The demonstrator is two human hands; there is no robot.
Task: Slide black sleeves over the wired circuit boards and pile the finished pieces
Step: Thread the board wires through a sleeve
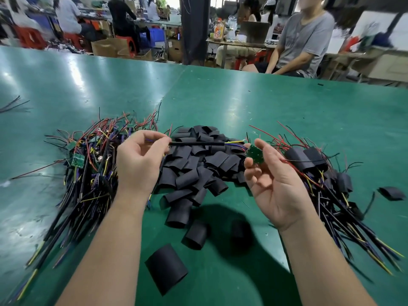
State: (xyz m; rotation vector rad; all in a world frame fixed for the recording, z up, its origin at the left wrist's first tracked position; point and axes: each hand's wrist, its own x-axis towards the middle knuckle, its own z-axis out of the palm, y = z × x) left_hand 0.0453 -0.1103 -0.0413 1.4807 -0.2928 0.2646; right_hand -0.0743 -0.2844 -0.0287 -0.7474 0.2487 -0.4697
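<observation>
Left hand [141,155] pinches the cable [198,143] of a wired circuit board [254,154] that the right hand [271,182] holds at its fingertips, above the black sleeves [194,168] on the worktop [242,96]. No sleeve is on yet; stray wires could snag a sleeve's mouth, and so light a grip may drop the board.

glossy green table mat [265,102] w/ glare, matt black sleeves [192,173] at 6 o'clock, green PCB [254,153], plastic-coated wires [88,177] at 9

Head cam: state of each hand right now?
Left hand: closed, pinching the black-sheathed wire lead.
Right hand: closed, pinching the green circuit board between thumb and fingertip.
</observation>
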